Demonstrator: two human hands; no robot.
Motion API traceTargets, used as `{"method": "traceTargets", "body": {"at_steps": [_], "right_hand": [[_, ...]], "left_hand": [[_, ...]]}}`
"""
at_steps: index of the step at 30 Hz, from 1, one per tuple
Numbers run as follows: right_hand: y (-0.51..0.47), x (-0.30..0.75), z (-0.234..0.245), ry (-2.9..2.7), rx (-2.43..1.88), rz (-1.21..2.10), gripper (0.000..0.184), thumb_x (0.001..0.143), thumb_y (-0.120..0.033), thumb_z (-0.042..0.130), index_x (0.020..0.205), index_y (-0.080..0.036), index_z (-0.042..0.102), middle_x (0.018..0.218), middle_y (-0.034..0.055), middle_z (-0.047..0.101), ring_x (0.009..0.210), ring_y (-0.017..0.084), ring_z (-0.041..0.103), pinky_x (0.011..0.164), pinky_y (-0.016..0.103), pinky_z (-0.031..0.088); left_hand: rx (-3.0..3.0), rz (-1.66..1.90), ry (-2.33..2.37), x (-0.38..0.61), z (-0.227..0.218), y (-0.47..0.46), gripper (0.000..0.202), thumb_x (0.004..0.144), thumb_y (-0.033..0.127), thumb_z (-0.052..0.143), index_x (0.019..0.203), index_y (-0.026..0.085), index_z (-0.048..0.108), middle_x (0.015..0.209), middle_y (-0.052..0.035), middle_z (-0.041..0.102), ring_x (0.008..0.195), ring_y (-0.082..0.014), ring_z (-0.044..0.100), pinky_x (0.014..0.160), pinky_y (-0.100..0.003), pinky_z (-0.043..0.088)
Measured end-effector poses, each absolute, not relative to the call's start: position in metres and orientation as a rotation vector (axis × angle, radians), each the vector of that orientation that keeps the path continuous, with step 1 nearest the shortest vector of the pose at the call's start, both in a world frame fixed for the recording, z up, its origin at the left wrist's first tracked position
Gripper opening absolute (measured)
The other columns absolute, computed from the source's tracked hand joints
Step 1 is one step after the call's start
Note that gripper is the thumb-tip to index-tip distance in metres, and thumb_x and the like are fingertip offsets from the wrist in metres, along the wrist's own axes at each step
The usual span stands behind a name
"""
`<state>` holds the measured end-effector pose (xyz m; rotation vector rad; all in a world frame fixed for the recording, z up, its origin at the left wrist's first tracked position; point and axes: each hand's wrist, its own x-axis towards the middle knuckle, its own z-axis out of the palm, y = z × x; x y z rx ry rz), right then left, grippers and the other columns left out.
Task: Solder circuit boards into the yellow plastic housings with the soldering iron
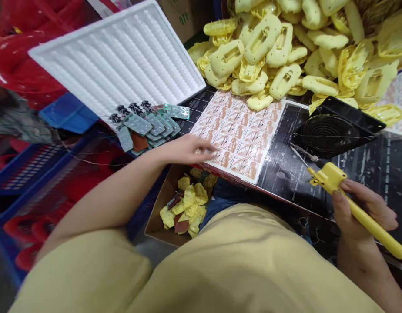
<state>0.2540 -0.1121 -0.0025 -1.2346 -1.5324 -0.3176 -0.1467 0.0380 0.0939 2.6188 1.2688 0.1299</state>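
Observation:
My left hand (189,150) is at the front left edge of a printed sheet (243,130) with a repeated brown pattern. Its fingers are loosely bent and apart, with nothing visible in them. To its left, several green circuit boards (149,124) with black parts lie in an overlapping pile. My right hand (360,208) is wrapped around the long handle of a yellow soldering iron (334,178). The iron's thin metal tip points up and left, near a black square fan-like piece (331,126) with concentric rings.
A heap of yellow plastic shells (259,43) covers the back right. A white ridged foam tray (122,56) leans at the back left. Below the table edge stands a cardboard box (155,217) holding yellow scraps. Blue crates (11,217) with red parts are at the left.

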Motion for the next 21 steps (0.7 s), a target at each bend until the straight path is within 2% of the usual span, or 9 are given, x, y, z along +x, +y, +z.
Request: {"method": "traceTargets", "body": {"at_steps": [3,5,9,11,16,21], "right_hand": [[-0.113,0.248,-0.003,-1.505,-1.25,-0.321,0.037,0.076,-0.019,0.088,0.112,-0.026,0.081,0.083,0.0026,0.081,0.039,0.009,0.054,0.037,0.022,0.038],[-0.113,0.245,-0.001,-1.533,-1.262,-0.336,0.038,0.076,-0.018,0.088,0.112,-0.027,0.081,0.082,0.0027,0.081,0.043,0.012,0.061,0.038,0.023,0.041],[-0.113,0.247,0.006,-1.599,-1.256,-0.333,0.04,0.078,-0.017,0.086,0.116,-0.028,0.079,0.084,0.003,0.081,0.052,0.019,0.071,0.041,0.024,0.049],[-0.113,0.251,0.009,-1.607,-1.257,-0.328,0.041,0.078,-0.017,0.085,0.117,-0.029,0.079,0.082,0.0021,0.081,0.051,0.019,0.071,0.041,0.025,0.051],[-0.111,0.257,0.011,-1.605,-1.306,-0.293,0.037,0.078,-0.016,0.084,0.113,-0.029,0.079,0.082,0.0002,0.081,0.057,0.021,0.074,0.046,0.026,0.056],[-0.107,0.249,0.015,-1.596,-1.273,-0.247,0.03,0.078,-0.016,0.085,0.107,-0.025,0.079,0.083,-0.0008,0.081,0.057,0.018,0.074,0.051,0.025,0.058]], "left_hand": [[2.65,0.117,1.312,-0.086,0.078,0.094,0.092,0.085,0.074,0.07,0.159,0.023,0.049,0.162,-0.0164,0.05,0.159,-0.0444,0.026,0.121,-0.068,0.035],[2.658,0.135,1.361,-0.043,0.063,0.133,0.1,0.083,0.072,0.073,0.165,0.026,0.039,0.171,-0.0155,0.038,0.163,-0.046,0.014,0.124,-0.071,0.027],[2.583,0.062,1.612,0.013,0.043,0.197,0.099,0.087,0.053,0.073,0.169,0.021,0.028,0.177,-0.019,0.02,0.162,-0.0504,0.01,0.124,-0.078,0.017],[2.65,0.015,1.566,0.019,0.043,0.216,0.091,0.089,0.043,0.071,0.168,0.02,0.031,0.178,-0.0177,0.019,0.162,-0.0506,0.011,0.124,-0.078,0.02],[2.75,-0.112,1.557,0.008,0.055,0.23,0.074,0.086,0.024,0.071,0.156,0.021,0.049,0.178,-0.0137,0.02,0.161,-0.0476,0.016,0.118,-0.069,0.038],[2.738,-0.069,1.644,0.008,0.057,0.228,0.061,0.091,0.034,0.073,0.148,0.023,0.054,0.175,-0.005,0.027,0.155,-0.0363,0.02,0.115,-0.06,0.045]]}}
